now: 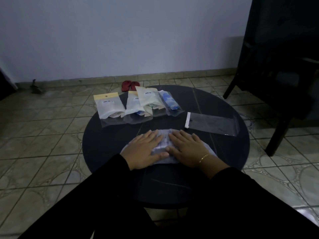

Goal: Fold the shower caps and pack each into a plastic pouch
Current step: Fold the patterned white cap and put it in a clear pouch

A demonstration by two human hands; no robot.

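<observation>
Four filled pouches [110,107] sit at the desk's [224,152] far left from where I'm watching, labels too dim to read. Left hand [145,150] and right hand [187,149] both lie flat, fingers spread, pressing the shower cap [163,144], which they mostly hide. Empty clear pouch [212,124] lies far right.

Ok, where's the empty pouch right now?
The empty pouch lies flat on the table, right of the packed pouches, just beyond the right hand.
</observation>
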